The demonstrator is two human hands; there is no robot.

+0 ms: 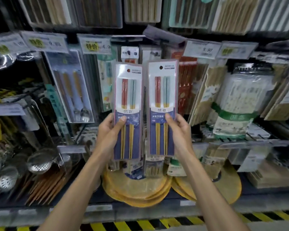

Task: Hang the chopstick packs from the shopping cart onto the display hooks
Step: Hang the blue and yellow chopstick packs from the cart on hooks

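Two chopstick packs, upright: left hand (109,130) grips left pack (128,110), right hand (179,130) grips right pack (163,107); hang-holes topmost, likely for hooking.

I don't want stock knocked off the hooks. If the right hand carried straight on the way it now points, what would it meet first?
Probably the red chopstick packs hanging on the display just behind the pack that the right hand holds. Depth is hard to judge from this single view.
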